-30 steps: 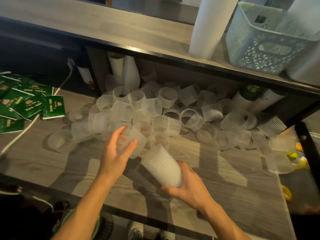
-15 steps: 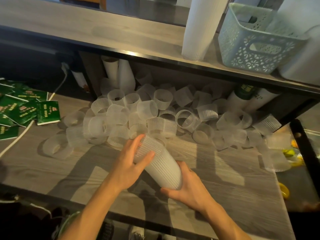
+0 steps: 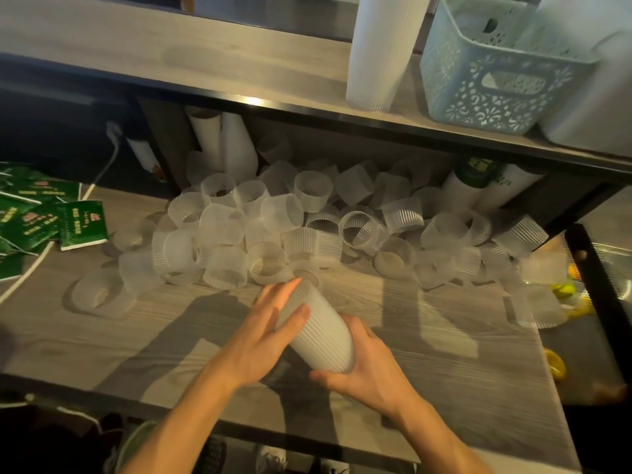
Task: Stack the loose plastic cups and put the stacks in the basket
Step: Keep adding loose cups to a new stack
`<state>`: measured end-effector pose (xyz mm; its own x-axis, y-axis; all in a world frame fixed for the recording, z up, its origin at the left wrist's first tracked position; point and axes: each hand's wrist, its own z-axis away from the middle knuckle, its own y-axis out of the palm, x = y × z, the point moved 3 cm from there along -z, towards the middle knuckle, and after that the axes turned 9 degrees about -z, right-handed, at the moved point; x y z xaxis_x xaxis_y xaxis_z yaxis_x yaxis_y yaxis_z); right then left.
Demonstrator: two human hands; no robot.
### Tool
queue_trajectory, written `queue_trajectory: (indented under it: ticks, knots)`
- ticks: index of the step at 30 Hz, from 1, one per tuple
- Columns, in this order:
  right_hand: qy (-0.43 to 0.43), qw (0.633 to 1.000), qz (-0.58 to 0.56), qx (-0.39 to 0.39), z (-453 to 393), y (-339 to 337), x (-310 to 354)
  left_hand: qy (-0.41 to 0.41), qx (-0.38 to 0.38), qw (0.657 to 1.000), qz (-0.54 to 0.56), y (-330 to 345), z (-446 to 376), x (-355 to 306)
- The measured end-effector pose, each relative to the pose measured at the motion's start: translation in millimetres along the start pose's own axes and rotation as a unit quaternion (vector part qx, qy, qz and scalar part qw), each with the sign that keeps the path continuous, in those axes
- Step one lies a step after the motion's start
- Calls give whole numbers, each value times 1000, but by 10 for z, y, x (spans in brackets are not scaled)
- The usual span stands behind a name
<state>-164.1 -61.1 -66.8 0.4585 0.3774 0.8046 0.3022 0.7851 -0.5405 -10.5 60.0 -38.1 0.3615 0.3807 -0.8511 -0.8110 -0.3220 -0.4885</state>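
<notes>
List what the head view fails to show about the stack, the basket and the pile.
- Stack: cup count unreadable; walls blur together, and the left hand and right hand cover parts.
- Basket: top cut by the frame edge, inside screened by its wall.
- Loose cups: rear ones shadowed under the shelf.

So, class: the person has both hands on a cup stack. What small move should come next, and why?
Probably reach the left hand to the loose ribbed translucent plastic cups for another: the right hand grips a short ribbed stack, and many remain loose.
</notes>
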Motion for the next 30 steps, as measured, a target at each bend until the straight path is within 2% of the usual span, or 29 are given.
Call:
queue_trajectory:
  ticks: [3,6,8,10,12,15,19,24,26,28,30]
  knots:
    - [17,1000,14,-3,35,-42,-67,-17,-4,999,52,95,-57,47]
    - [38,998,32,-27,69,-98,-153,-90,-114,982,121,120,-197,131]
    - [54,997,34,-52,86,-161,-209,-142,-177,973,34,110,-309,159]
    - [70,995,29,-69,110,-226,-268,-179,-164,965,-98,146,-410,206]
    - [79,994,17,-77,140,-277,-323,-206,-139,958,-145,212,-510,301]
    - [92,993,3,-79,165,-321,-387,-225,-128,958,-120,324,-659,408]
    - [102,991,-13,-81,175,-336,-420,-181,-168,964,-96,444,-803,377]
    - [97,991,-40,-83,223,-364,-479,-197,-205,956,-76,513,-937,446]
    - [102,989,-62,-89,251,-402,-509,-185,-214,959,-13,519,-920,452]
    - [109,986,-85,-94,272,-431,-520,-169,-191,959,122,510,-857,457]
    - [111,984,-96,-101,272,-458,-537,-166,-146,936,272,475,-776,483]
